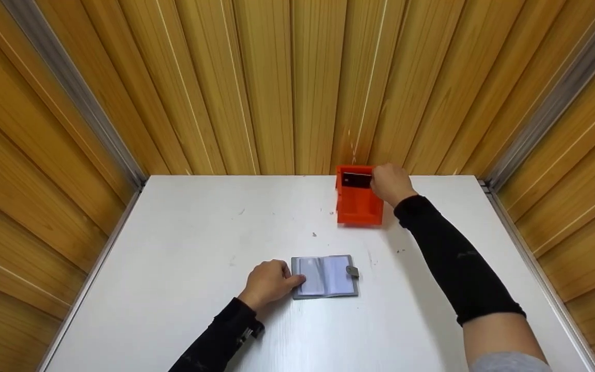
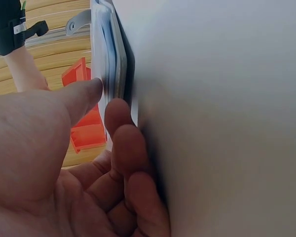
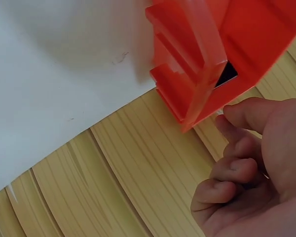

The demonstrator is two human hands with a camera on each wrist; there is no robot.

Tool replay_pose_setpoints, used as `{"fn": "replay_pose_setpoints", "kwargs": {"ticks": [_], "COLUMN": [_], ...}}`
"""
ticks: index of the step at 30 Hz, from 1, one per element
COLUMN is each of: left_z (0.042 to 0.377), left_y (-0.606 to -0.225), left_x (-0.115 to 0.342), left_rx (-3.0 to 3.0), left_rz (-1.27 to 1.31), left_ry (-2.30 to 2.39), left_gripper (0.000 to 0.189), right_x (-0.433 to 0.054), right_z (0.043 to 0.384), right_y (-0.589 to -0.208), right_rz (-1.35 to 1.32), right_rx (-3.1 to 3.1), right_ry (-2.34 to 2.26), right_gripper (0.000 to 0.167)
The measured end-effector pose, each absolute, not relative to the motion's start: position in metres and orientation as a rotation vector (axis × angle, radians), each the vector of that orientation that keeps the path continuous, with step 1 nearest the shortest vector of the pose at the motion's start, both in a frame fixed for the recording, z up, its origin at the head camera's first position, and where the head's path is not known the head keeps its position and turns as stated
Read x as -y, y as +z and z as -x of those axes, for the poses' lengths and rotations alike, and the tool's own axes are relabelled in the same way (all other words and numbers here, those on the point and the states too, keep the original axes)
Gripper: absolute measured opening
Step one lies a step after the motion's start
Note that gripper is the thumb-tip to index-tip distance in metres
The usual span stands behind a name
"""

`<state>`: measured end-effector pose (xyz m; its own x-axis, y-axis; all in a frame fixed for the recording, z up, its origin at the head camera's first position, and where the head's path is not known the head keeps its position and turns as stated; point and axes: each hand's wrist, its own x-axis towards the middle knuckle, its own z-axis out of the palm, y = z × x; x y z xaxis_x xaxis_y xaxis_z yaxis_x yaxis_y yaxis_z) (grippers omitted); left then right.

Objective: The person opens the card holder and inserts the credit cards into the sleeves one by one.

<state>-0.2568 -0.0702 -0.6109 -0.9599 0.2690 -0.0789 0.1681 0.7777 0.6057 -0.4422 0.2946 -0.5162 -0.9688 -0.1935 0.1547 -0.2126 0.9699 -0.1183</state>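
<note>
A small grey card holder (image 1: 325,277) lies open on the white table, its clear sleeves showing and a snap tab at its right edge. My left hand (image 1: 270,281) grips its left edge, thumb over the sleeves and fingers curled along the side, as the left wrist view shows. At the back, my right hand (image 1: 392,184) is by the rear right corner of an orange bin (image 1: 359,214), thumb and index fingertips together. A dark card (image 1: 356,180) leans inside against the bin's rear wall. I cannot tell whether something thin sits between my right fingertips.
Wood-patterned panels (image 1: 271,88) rise along the back and both sides, joined by grey metal strips at the corners. The bin stands close to the back panel. A few small dark marks (image 1: 314,234) dot the white tabletop (image 1: 189,232).
</note>
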Motion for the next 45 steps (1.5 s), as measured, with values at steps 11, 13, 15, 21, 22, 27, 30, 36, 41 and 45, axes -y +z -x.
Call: {"fn": "replay_pose_setpoints", "kwargs": {"ticks": [11,13,15,21,22,27,30,36,41,45], "left_z": [0.257,0.256,0.256,0.257,0.258,0.258,0.257,0.255,0.254,0.255], "left_y": [-0.61,-0.61,-0.609,-0.607,-0.607,-0.609,-0.609,-0.609,-0.611,-0.61], "left_x": [0.074,0.075,0.076,0.076,0.076,0.073,0.071,0.069,0.069,0.069], "left_rx": [-2.814,-2.816,-2.816,-2.825,-2.826,-2.824,-2.814,-2.814,-2.808,-2.81], "left_rz": [-0.336,-0.33,-0.319,-0.329,-0.33,-0.338,-0.338,-0.329,-0.329,-0.322], "left_ry": [0.923,0.916,0.91,0.926,0.929,0.933,0.938,0.937,0.94,0.936], "left_gripper": [0.041,0.041,0.041,0.04,0.04,0.04,0.04,0.04,0.041,0.042], "right_x": [-0.284,-0.279,-0.275,-0.272,-0.272,-0.276,-0.278,-0.28,-0.282,-0.281], "right_z": [0.463,0.466,0.47,0.477,0.478,0.479,0.479,0.48,0.482,0.485], "right_y": [-0.532,-0.534,-0.536,-0.54,-0.541,-0.549,-0.553,-0.558,-0.563,-0.564], "right_rz": [-0.281,-0.302,-0.323,-0.32,-0.318,-0.324,-0.312,-0.278,-0.28,-0.278], "right_rx": [2.973,2.975,2.964,2.917,2.914,2.907,2.913,2.905,2.879,2.84], "right_ry": [0.233,0.221,0.179,0.075,0.073,0.013,-0.013,-0.007,-0.009,0.002], "right_gripper": [0.018,0.018,0.019,0.016,0.016,0.017,0.019,0.018,0.018,0.019]}}
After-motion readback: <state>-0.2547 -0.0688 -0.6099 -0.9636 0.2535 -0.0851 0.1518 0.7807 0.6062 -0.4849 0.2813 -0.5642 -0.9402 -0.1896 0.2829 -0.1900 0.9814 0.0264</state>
